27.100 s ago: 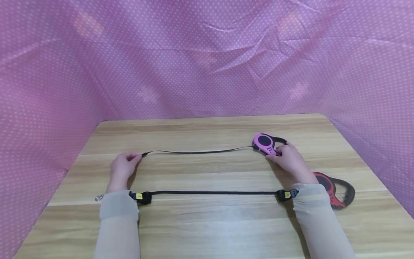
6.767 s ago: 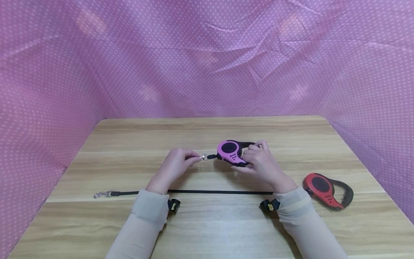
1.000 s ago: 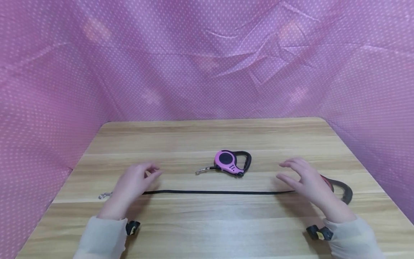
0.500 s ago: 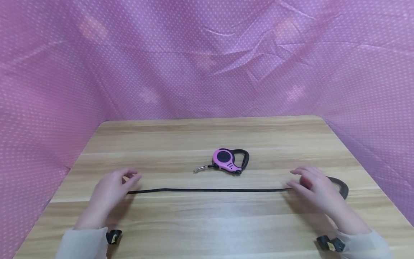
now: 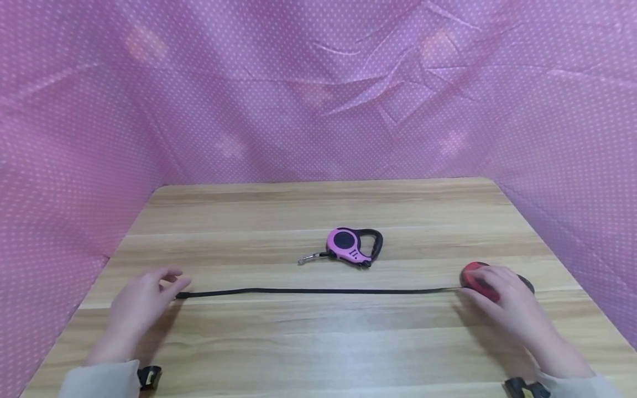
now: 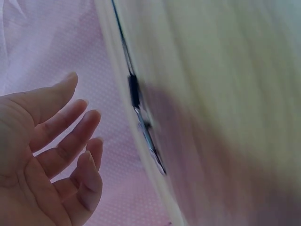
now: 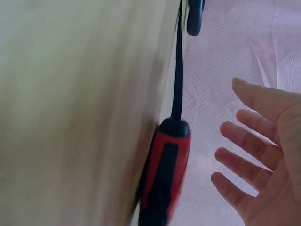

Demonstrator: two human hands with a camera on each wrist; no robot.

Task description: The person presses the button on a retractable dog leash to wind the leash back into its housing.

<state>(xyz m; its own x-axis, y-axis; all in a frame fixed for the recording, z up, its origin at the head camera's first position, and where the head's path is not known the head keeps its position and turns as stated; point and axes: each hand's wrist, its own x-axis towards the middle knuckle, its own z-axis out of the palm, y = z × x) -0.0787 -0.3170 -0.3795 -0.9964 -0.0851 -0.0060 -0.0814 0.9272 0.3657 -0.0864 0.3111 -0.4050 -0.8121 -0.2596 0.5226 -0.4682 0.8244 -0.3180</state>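
Note:
A red retractable dog leash (image 5: 471,275) lies at the table's right side. Its black strap (image 5: 318,291) runs out straight to the left. In the left wrist view the strap ends in a metal snap hook (image 6: 149,141) on the tabletop. My left hand (image 5: 141,304) hovers by that hook, fingers loosely bent, touching nothing. Over the red casing hangs my right hand (image 5: 512,298), hiding part of it; the right wrist view shows a gap between the spread fingers and the casing (image 7: 181,141). Farther back, a pink retractable leash (image 5: 334,241) rests with its strap drawn in.
The wooden table (image 5: 318,348) has rounded far corners. Pink dotted cloth (image 5: 318,110) hangs behind it and along both sides. A small black wrist camera (image 5: 149,377) sits at the left sleeve, and a similar one (image 5: 525,388) at the right.
Earlier my hands held the pink leash, first with its strap out, later drawn in; now it lies released. Over the last second my hands have moved apart, towards the red leash's two ends.

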